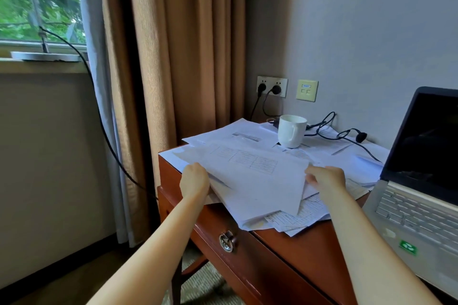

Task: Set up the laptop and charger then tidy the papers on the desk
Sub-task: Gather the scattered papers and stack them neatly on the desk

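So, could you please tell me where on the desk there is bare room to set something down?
The only bare patch of the desk is the front wood strip between the papers and the laptop. Further back it is crowded: the mug and the charger cable sit on the papers. The left hand and right hand hold the papers at the front.

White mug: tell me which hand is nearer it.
Right. The right hand grips the papers in front of the mug; the left hand holds their edge farther off, down-left.
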Demonstrator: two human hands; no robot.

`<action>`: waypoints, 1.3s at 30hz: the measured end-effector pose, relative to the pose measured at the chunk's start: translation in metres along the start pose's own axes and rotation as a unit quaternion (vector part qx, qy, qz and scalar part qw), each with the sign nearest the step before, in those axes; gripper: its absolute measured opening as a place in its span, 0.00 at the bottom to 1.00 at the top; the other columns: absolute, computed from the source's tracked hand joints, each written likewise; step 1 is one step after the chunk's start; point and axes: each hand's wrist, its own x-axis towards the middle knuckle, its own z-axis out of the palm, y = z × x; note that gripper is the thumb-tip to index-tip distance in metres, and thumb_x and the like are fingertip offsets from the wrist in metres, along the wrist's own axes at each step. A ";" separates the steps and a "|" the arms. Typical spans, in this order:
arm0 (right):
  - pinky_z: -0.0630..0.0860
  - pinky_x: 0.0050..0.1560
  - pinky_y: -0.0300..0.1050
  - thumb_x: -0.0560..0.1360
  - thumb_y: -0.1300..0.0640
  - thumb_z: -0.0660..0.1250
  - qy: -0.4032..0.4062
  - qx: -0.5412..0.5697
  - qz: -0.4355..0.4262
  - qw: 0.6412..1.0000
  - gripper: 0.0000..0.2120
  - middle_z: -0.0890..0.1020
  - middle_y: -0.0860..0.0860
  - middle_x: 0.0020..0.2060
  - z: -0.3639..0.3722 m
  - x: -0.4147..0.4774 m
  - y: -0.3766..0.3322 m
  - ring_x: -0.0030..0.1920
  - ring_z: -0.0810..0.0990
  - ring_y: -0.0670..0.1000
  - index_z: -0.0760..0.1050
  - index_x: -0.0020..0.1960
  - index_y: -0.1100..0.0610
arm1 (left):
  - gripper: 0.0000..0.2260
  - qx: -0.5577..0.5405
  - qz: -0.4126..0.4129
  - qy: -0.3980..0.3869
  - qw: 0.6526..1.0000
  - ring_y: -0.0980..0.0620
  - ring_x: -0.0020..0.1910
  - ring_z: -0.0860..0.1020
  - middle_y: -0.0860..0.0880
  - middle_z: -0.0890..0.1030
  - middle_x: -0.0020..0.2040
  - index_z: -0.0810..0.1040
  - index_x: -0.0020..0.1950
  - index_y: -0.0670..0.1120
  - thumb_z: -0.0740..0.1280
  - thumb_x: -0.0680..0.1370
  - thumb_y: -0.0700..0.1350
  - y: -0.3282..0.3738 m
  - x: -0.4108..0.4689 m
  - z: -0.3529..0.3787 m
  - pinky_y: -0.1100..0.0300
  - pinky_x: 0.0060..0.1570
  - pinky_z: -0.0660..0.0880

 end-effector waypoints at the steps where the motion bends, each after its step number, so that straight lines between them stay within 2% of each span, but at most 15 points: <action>1: 0.80 0.40 0.43 0.70 0.74 0.65 -0.008 0.026 0.018 0.999 0.09 0.76 0.59 0.35 -0.001 0.000 0.000 0.35 0.74 0.54 0.72 0.49 0.67 | 0.15 0.042 0.025 0.005 0.999 0.39 0.54 0.74 0.40 0.77 0.52 0.73 0.56 0.37 0.50 0.82 0.43 0.001 -0.001 0.000 0.53 0.55 0.72; 3: 0.79 0.33 0.41 0.70 0.75 0.65 -0.023 0.029 0.039 0.999 0.07 0.75 0.57 0.24 0.001 -0.002 -0.002 0.29 0.73 0.51 0.71 0.38 0.65 | 0.13 0.101 0.052 0.013 0.993 0.45 0.46 0.72 0.46 0.74 0.40 0.71 0.45 0.42 0.53 0.81 0.48 -0.002 -0.002 0.000 0.57 0.45 0.67; 4: 0.75 0.29 0.41 0.70 0.74 0.65 -0.027 0.023 0.042 0.999 0.07 0.74 0.56 0.21 0.003 -0.002 -0.002 0.26 0.72 0.50 0.72 0.38 0.65 | 0.13 0.124 0.058 0.002 0.991 0.46 0.43 0.72 0.48 0.72 0.36 0.70 0.42 0.43 0.55 0.80 0.50 -0.001 -0.004 0.000 0.57 0.41 0.65; 8: 0.65 0.17 0.33 0.67 0.71 0.63 -0.021 -0.063 0.029 0.997 0.20 0.75 0.56 0.27 0.013 -0.009 -0.008 0.23 0.71 0.49 0.69 0.59 0.65 | 0.15 0.189 0.076 -0.036 0.978 0.50 0.36 0.73 0.48 0.73 0.35 0.71 0.41 0.43 0.62 0.76 0.54 -0.001 -0.006 0.003 0.58 0.37 0.70; 13: 0.61 0.17 0.31 0.68 0.70 0.61 -0.168 -0.185 0.053 0.967 0.04 0.71 0.55 0.27 0.014 -0.030 -0.015 0.20 0.70 0.47 0.69 0.38 0.63 | 0.07 0.227 0.096 -0.045 0.968 0.55 0.32 0.67 0.49 0.70 0.34 0.69 0.39 0.43 0.64 0.74 0.44 -0.003 -0.005 -0.001 0.62 0.31 0.63; 15: 0.62 0.17 0.31 0.70 0.69 0.63 -0.189 -0.185 0.053 0.963 0.06 0.72 0.55 0.29 0.011 -0.026 -0.014 0.22 0.72 0.47 0.68 0.42 0.61 | 0.03 0.212 0.098 -0.045 0.971 0.56 0.33 0.67 0.50 0.70 0.36 0.70 0.44 0.43 0.63 0.75 0.41 -0.005 -0.003 -0.002 0.63 0.30 0.63; 17: 0.66 0.19 0.33 0.71 0.68 0.63 -0.147 -0.164 0.042 0.975 0.04 0.72 0.55 0.30 0.006 -0.022 -0.015 0.27 0.73 0.51 0.69 0.43 0.62 | 0.03 0.188 0.083 -0.044 0.978 0.54 0.35 0.69 0.50 0.70 0.37 0.69 0.46 0.43 0.62 0.75 0.40 -0.005 -0.003 -0.002 0.62 0.31 0.66; 19: 0.69 0.28 0.40 0.72 0.66 0.63 -0.075 -0.210 -0.020 0.975 0.02 0.72 0.56 0.31 0.000 -0.010 -0.014 0.31 0.71 0.54 0.70 0.41 0.63 | 0.03 0.152 0.056 -0.046 0.986 0.51 0.37 0.70 0.49 0.70 0.37 0.68 0.45 0.44 0.62 0.74 0.39 -0.007 0.000 -0.003 0.59 0.32 0.71; 21: 0.65 0.35 0.42 0.71 0.63 0.62 -0.031 -0.291 -0.084 0.952 0.03 0.73 0.58 0.33 -0.006 0.000 -0.012 0.33 0.69 0.54 0.69 0.39 0.61 | 0.05 0.128 0.040 -0.046 0.990 0.50 0.37 0.70 0.47 0.71 0.38 0.67 0.41 0.45 0.61 0.74 0.38 -0.007 0.001 -0.003 0.60 0.31 0.70; 25: 0.66 0.33 0.40 0.73 0.57 0.62 -0.055 -0.362 -0.070 0.928 0.07 0.75 0.56 0.38 -0.007 0.001 -0.009 0.39 0.73 0.55 0.69 0.44 0.61 | 0.05 0.102 0.061 -0.048 0.992 0.46 0.46 0.74 0.46 0.77 0.47 0.73 0.49 0.45 0.59 0.76 0.40 -0.006 0.001 -0.003 0.58 0.44 0.70; 28: 0.62 0.28 0.39 0.74 0.55 0.61 -0.052 -0.419 -0.072 0.904 0.11 0.67 0.52 0.30 -0.004 -0.004 -0.008 0.31 0.68 0.53 0.63 0.36 0.58 | 0.08 0.141 0.078 -0.060 0.985 0.46 0.49 0.74 0.46 0.76 0.48 0.74 0.50 0.45 0.55 0.79 0.43 -0.005 0.001 -0.003 0.56 0.48 0.70; 31: 0.59 0.24 0.39 0.75 0.58 0.61 -0.071 -0.375 -0.029 0.924 0.12 0.67 0.53 0.27 0.000 -0.005 -0.010 0.25 0.64 0.51 0.64 0.34 0.58 | 0.10 0.169 0.067 -0.045 0.982 0.44 0.48 0.74 0.42 0.78 0.52 0.74 0.52 0.41 0.54 0.80 0.42 -0.005 0.004 -0.002 0.55 0.46 0.70; 34: 0.62 0.25 0.39 0.76 0.62 0.64 -0.105 -0.279 0.006 0.955 0.04 0.74 0.56 0.35 0.002 -0.010 -0.014 0.27 0.67 0.51 0.73 0.50 0.62 | 0.13 0.150 0.051 -0.034 0.987 0.45 0.47 0.73 0.40 0.76 0.57 0.68 0.62 0.37 0.57 0.79 0.41 -0.004 0.001 -0.001 0.56 0.44 0.68; 36: 0.65 0.24 0.40 0.76 0.63 0.65 -0.111 -0.168 0.011 0.979 0.11 0.74 0.57 0.41 0.001 -0.010 -0.014 0.29 0.67 0.51 0.74 0.58 0.63 | 0.18 0.112 0.029 -0.040 0.992 0.43 0.51 0.74 0.41 0.74 0.58 0.61 0.66 0.38 0.61 0.78 0.40 -0.004 0.000 -0.001 0.55 0.44 0.71; 39: 0.68 0.18 0.31 0.78 0.59 0.64 -0.103 0.017 0.047 0.993 0.07 0.73 0.57 0.37 0.000 -0.013 -0.019 0.31 0.72 0.51 0.73 0.49 0.64 | 0.26 0.019 -0.021 -0.056 0.998 0.40 0.57 0.75 0.43 0.72 0.62 0.56 0.70 0.44 0.63 0.75 0.37 -0.006 0.007 -0.002 0.49 0.51 0.76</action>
